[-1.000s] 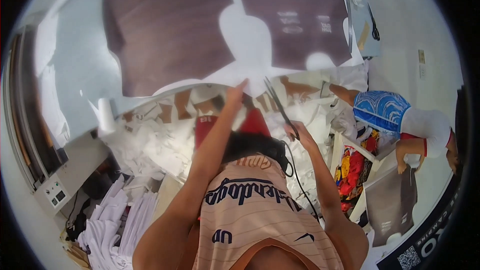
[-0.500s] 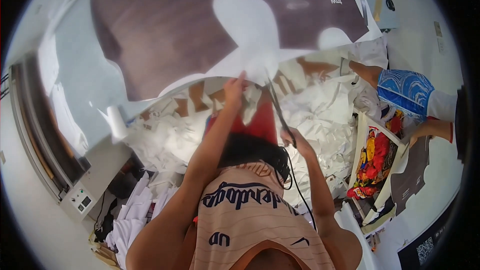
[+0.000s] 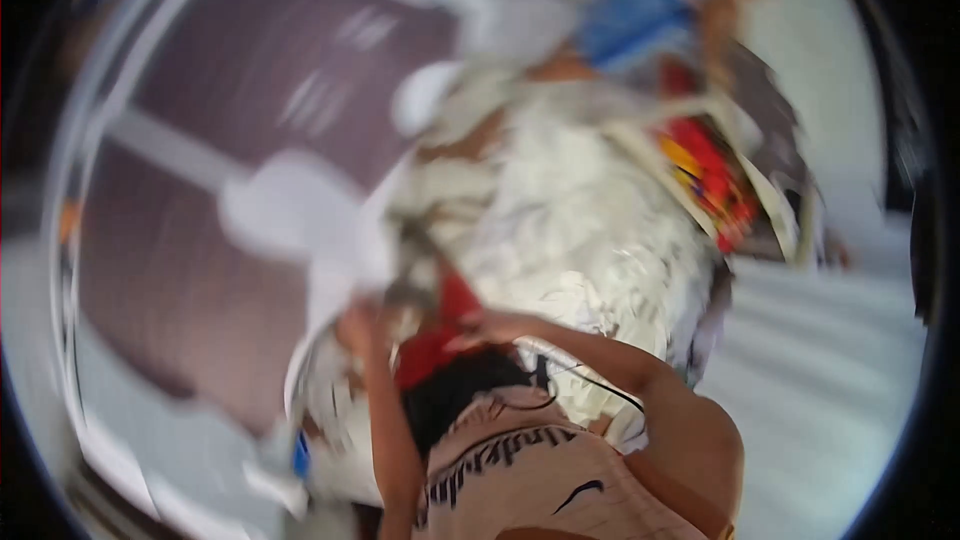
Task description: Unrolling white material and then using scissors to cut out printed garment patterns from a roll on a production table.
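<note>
Motion blur smears much of the view. A large sheet (image 3: 270, 70) printed in brown-grey with white shapes slopes down the left side. My left hand (image 3: 360, 327) is at its lower right edge, fingers too blurred to read. My right hand (image 3: 487, 327) is in front of my body, a little right of the left one, over red cloth (image 3: 425, 355). Its fingers are smeared too, and whatever it may hold cannot be made out. A thin dark cord (image 3: 590, 375) loops below my right forearm.
Crumpled white scraps (image 3: 590, 230) heap up ahead to the right. Beyond them stands a pale-framed bin (image 3: 785, 230) with red and yellow pieces (image 3: 705, 180). Another person's blurred blue garment (image 3: 637, 20) shows at the far side. A pale surface (image 3: 820, 370) lies at right.
The whole view has swung to the right, so the sheet now lies at left. My hands have come closer together. The long dark thing my right hand gripped before no longer shows clearly.
</note>
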Action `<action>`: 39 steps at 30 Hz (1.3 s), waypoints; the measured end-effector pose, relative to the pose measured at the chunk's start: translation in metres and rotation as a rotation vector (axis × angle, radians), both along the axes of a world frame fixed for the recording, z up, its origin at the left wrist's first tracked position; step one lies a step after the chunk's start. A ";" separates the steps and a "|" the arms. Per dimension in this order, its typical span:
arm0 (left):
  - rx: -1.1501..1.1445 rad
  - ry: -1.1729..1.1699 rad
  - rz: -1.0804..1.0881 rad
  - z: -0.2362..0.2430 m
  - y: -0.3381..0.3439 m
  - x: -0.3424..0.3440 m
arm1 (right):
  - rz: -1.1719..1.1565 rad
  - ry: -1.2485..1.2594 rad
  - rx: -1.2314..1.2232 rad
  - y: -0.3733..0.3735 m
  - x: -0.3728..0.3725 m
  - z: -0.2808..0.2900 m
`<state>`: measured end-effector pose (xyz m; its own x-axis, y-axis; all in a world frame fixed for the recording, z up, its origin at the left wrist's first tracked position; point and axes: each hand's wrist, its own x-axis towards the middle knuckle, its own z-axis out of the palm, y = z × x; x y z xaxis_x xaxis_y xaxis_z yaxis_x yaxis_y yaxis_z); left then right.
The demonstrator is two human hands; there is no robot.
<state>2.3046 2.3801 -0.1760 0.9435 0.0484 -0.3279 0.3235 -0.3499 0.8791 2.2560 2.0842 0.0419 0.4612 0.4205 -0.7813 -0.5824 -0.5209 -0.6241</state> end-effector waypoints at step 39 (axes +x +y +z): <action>-0.693 0.540 0.494 0.108 0.003 0.026 | -0.260 -0.075 0.247 0.064 0.091 -0.053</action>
<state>2.3308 2.3831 -0.0679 0.5860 0.0300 -0.8097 0.7095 0.4638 0.5306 2.3472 2.1478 -0.0114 0.6296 0.4532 -0.6310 -0.6234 -0.1899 -0.7585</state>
